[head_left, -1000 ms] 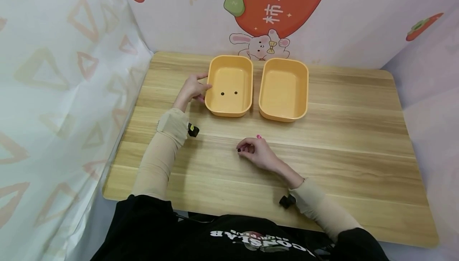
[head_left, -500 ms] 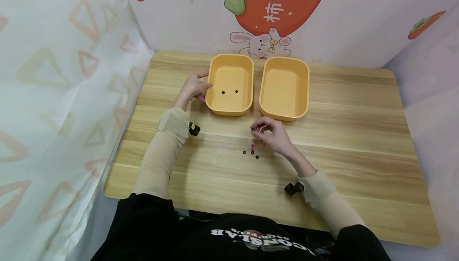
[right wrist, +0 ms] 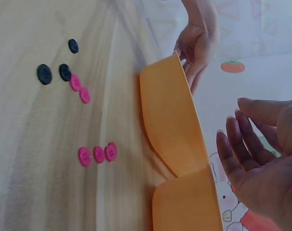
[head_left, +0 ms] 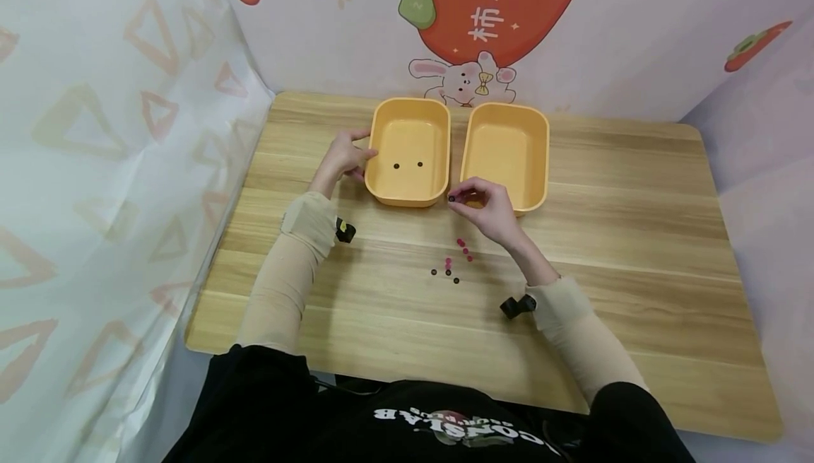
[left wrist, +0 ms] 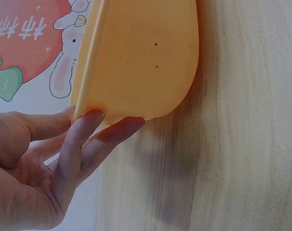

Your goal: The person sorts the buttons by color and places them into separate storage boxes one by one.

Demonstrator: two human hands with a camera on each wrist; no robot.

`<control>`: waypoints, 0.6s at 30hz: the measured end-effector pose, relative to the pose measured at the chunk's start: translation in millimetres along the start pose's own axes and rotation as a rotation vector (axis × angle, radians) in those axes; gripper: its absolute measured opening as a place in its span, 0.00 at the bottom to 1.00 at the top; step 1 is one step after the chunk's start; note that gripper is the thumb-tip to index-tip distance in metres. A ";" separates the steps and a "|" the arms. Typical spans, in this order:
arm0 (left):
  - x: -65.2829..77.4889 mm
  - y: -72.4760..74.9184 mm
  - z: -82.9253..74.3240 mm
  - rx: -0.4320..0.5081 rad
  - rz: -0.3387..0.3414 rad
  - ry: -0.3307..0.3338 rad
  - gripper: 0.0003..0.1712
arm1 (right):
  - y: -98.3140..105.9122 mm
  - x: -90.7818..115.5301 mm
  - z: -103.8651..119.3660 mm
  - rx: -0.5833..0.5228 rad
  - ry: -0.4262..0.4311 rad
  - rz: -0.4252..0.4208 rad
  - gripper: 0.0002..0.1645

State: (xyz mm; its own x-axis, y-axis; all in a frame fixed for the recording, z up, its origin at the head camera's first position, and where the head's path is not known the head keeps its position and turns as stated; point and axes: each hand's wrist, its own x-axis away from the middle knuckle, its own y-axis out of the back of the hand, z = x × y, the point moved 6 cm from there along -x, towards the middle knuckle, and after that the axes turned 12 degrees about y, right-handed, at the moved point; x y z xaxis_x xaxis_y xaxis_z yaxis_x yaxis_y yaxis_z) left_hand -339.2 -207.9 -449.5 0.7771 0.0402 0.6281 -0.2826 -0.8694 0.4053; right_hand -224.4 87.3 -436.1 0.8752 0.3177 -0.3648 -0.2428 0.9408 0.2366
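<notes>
My left hand (head_left: pixel 342 156) grips the left edge of a yellow plastic box (head_left: pixel 410 134), fingers at its rim and outer wall. Two black buttons (head_left: pixel 397 166) lie on that box's floor. Between thumb and fingertips, my right hand (head_left: pixel 491 212) pinches one black button (head_left: pixel 452 198), above the table by the near corners of the two boxes. In the right wrist view the fingertips meet, but the pinched button is hidden. Three more black buttons (right wrist: pixel 44 74) lie on the table, close to several pink buttons (right wrist: pixel 99 154).
A second yellow box (head_left: pixel 506 145) stands just right of the first, with a narrow gap between them. The wooden table (head_left: pixel 636 258) meets a printed cloth wall (head_left: pixel 610 46) behind the boxes. A cloth curtain (head_left: pixel 146 187) hangs along the left side.
My right hand has lifted a black button off the table and moved forward and right to the boxes, uncovering the loose pink and black buttons. The left hand stays at its box.
</notes>
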 end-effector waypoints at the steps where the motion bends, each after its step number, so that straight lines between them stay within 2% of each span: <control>1: -0.2 -0.1 0.1 0.001 0.000 -0.001 0.38 | -0.1 -3.8 -0.7 -0.002 -0.003 -0.003 0.10; 11: -1.3 0.2 1.2 0.005 -0.004 -0.003 0.38 | -6.4 -51.4 -22.1 0.026 -0.048 -0.095 0.11; 18: -1.7 1.3 2.5 0.000 0.003 0.010 0.39 | -17.3 -69.3 -31.3 0.042 -0.045 -0.141 0.11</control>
State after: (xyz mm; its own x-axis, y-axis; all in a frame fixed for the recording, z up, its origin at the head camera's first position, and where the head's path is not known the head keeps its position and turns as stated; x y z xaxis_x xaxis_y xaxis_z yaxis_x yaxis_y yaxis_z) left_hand -339.5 -210.3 -451.7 0.7709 0.0427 0.6355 -0.2847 -0.8694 0.4037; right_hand -293.9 52.7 -443.1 0.9175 0.1764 -0.3565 -0.0995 0.9696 0.2237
